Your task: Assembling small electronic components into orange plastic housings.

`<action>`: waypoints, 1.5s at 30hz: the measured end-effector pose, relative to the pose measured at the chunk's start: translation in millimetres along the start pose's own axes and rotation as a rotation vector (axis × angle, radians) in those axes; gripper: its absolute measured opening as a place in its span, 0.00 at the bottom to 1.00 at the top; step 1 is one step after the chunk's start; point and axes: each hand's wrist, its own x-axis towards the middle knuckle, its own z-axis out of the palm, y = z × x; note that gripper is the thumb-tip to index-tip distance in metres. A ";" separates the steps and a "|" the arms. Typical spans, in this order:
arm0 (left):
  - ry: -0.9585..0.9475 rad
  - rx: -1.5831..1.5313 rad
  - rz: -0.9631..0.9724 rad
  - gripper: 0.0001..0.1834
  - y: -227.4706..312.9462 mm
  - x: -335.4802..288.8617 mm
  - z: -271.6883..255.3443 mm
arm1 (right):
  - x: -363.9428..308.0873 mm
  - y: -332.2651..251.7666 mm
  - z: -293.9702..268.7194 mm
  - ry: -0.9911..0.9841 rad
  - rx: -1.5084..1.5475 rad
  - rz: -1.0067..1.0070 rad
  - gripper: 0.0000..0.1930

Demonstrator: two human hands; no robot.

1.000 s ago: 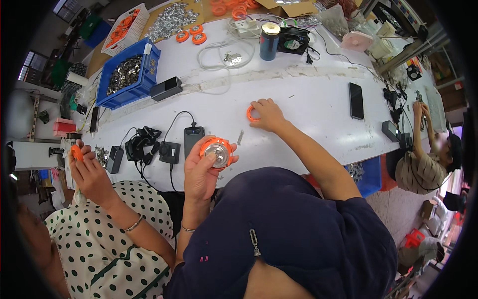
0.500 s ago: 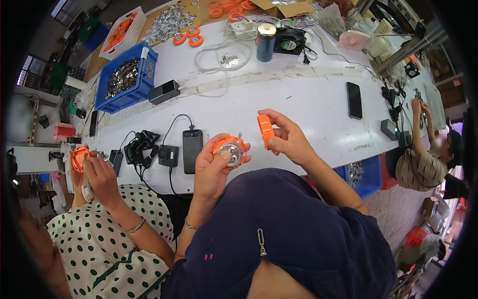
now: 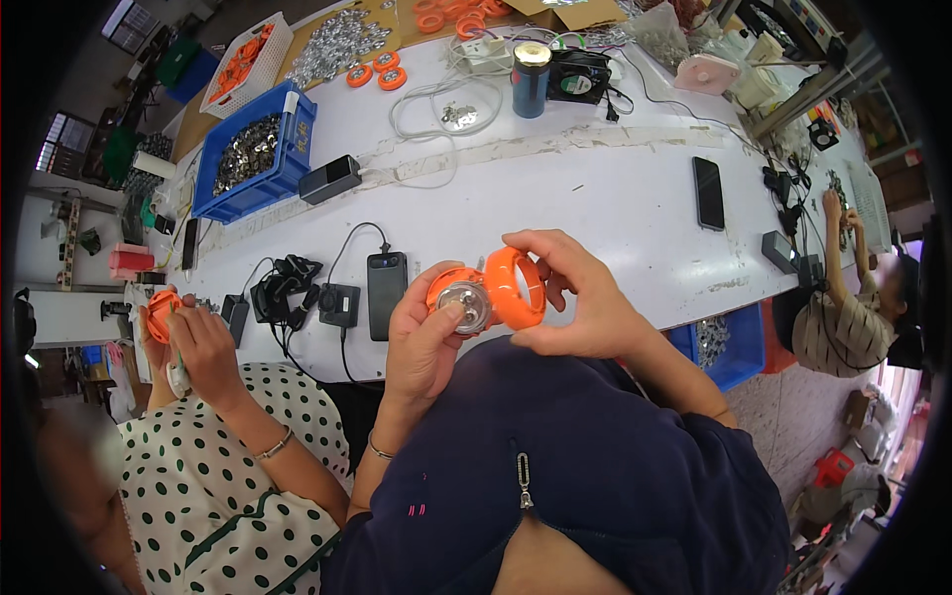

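My left hand [image 3: 418,342] is closed round an orange round housing with a shiny see-through disc [image 3: 462,307] in its middle; the thumb presses on the disc. Between the fingers and thumb of my right hand [image 3: 587,297] is an orange ring [image 3: 506,288], held tilted on edge so its opening shows on the right. The ring is right beside the housing, its left edge close to or touching the housing's rim; I cannot tell which. Both parts are held up over the table's near edge.
A black power bank [image 3: 387,297], a small black box [image 3: 338,304] and bundled cables [image 3: 285,293] lie left. Farther off are a blue crate [image 3: 297,149] of metal parts, a blue can [image 3: 531,84] and a phone [image 3: 708,193]. A co-worker at left holds an orange part [image 3: 161,315].
My right hand has moved left and turned the orange ring, bringing it from apart to right beside the housing. My left hand keeps its hold, nearly still.
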 end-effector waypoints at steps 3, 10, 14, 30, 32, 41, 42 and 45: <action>-0.005 -0.030 -0.002 0.23 -2.0 0.9 -0.8 | 1.6 -2.1 15.2 0.063 -0.272 -0.191 0.41; -0.005 -0.022 0.019 0.22 -3.4 3.4 -1.7 | 7.5 -0.6 23.6 0.058 -0.330 -0.311 0.42; -0.014 -0.009 -0.003 0.24 -1.0 3.0 0.8 | 10.9 5.2 24.7 0.069 -0.350 -0.341 0.43; -0.044 -0.160 -0.132 0.24 2.6 7.8 -6.3 | 14.0 14.0 30.0 0.028 -0.219 -0.279 0.44; -0.035 -0.162 -0.133 0.25 3.6 7.6 -4.3 | 13.1 13.9 31.0 0.016 -0.195 -0.248 0.44; -0.074 -0.185 -0.140 0.27 6.2 6.5 -3.8 | 10.3 22.2 31.0 0.194 -0.283 -0.397 0.40; -0.081 -0.206 -0.161 0.27 6.2 5.9 -4.3 | 10.7 21.1 29.7 0.175 -0.293 -0.432 0.39; -0.061 -0.191 -0.156 0.28 1.0 5.7 -7.2 | 10.7 15.4 28.0 0.103 -0.301 -0.468 0.38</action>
